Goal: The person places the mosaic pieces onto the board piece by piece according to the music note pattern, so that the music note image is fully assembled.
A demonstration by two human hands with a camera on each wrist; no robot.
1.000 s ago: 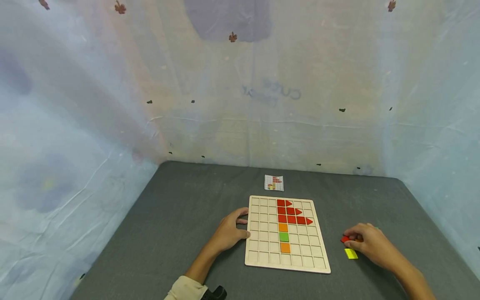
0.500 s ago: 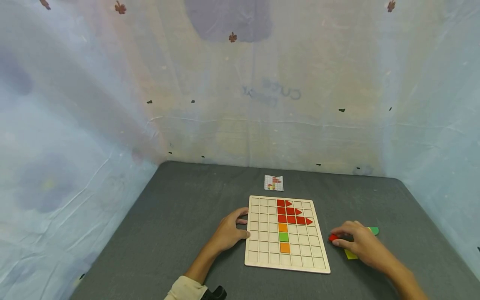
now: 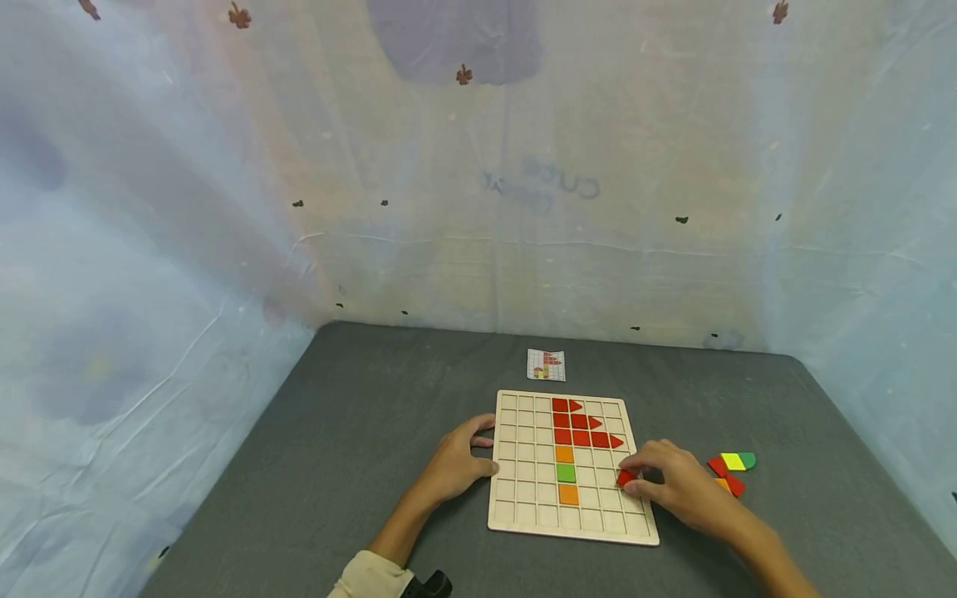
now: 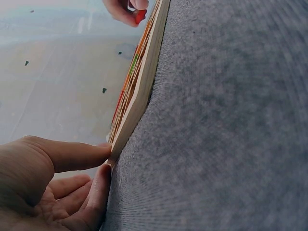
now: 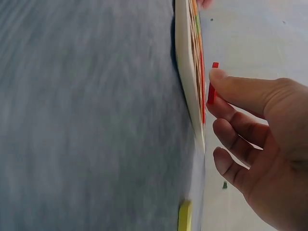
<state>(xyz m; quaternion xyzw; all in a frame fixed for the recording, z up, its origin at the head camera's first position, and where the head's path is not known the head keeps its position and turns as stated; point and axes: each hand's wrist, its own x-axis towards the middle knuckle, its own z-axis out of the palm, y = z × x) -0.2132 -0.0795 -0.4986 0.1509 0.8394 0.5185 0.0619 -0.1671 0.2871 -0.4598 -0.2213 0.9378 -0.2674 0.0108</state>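
A light wooden grid board (image 3: pixel 523 498) lies on the dark table. Red square tiles (image 3: pixel 581 438) with pointed ends form three rows on it, with an orange tile (image 3: pixel 564 454), a green tile (image 3: pixel 566 473) and another orange one below. My left hand (image 3: pixel 456 461) touches the board's left edge, thumb and fingers spread along it; the left wrist view shows the thumb (image 4: pixel 79 155) straight against the rim. Over the board's right side my right hand (image 3: pixel 673 482) pinches a small red tile (image 5: pixel 211 91) between thumb and index finger. The tile's full outline is partly hidden by the fingers.
A small printed pattern card (image 3: pixel 547 365) lies behind the board. Right of my right hand are loose tiles: a yellow one (image 3: pixel 733 462), a rounded green one (image 3: pixel 748 459), red ones (image 3: pixel 735 485) and a partly hidden orange one (image 3: pixel 722 483). Printed sheeting (image 3: pixel 449 274) encloses the table.
My right hand has carried the red tile leftward from the loose pile to above the board's right side, uncovering more loose tiles. My left hand and the board stay in place.
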